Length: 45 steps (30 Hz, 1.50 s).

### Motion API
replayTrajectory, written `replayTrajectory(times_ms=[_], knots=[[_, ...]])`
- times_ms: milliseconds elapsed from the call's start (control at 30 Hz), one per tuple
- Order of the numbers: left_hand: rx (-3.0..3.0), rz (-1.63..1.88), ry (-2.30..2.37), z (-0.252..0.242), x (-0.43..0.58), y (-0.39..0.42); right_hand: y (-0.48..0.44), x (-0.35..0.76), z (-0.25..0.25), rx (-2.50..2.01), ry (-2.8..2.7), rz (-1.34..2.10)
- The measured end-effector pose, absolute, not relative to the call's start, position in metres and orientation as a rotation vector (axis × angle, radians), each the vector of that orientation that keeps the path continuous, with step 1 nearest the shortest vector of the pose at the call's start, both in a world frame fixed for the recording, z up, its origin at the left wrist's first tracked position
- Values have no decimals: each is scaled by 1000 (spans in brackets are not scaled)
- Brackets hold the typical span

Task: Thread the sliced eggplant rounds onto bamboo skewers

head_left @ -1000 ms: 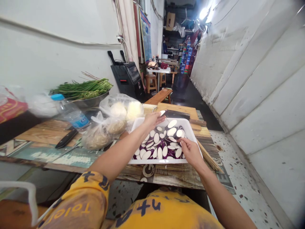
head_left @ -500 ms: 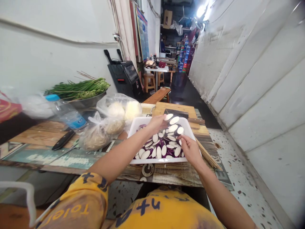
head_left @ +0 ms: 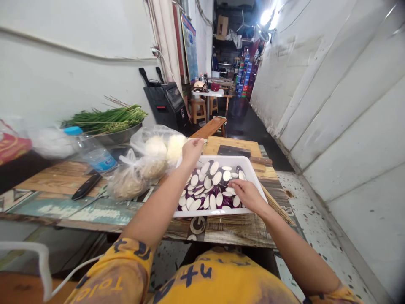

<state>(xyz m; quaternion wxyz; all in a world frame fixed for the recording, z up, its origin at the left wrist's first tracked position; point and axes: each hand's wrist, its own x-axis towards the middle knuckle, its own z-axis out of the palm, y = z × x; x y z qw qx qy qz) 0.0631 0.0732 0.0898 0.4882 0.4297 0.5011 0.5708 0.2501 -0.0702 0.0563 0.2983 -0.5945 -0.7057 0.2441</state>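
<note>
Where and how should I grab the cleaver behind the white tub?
By its wooden handle, coming from the right, probably with the right hand. The cleaver seems to lie flat, its blade on the cutting board, and the handle points right, past the far right corner of the white tub.

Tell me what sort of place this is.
Likely a small eatery's prep area: a white tray of purple-skinned slices, a cleaver on a cutting board and, farther back, a white-topped table with stools.
</note>
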Motion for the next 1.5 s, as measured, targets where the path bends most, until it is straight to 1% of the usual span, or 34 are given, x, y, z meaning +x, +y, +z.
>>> replayTrajectory(times_ms=[100,200,333,400,467,533,700,933,1233,1500], knots=[[1403,1312,1062,97,74,52,-65,254,59,-1640,-1887,591],[1439,1272,870,103,87,36,-65,263,59,-1672,-1862,546],[1267,1394,1098,102,89,41,-66,270,54,-1652,-1610,536],[1064,1256,1169,97,87,48,-68,267,53,-1610,-1530,535],[853,996,1073,92,88,51,-69,261,53,-1577,-1539,536],[718,856,948,86,91,52,-71,255,53,-1557,-1583,538],[710,941,938,76,100,49,-77,249,52,-1583,-1646,543],[803,872,934,72,97,55,-78,252,50,-1612,-1682,548],[773,1020,992,70,97,61,-78,252,49,-1603,-1680,552],[794,998,1019,70,95,64,-79,250,53,-1605,-1688,566]])
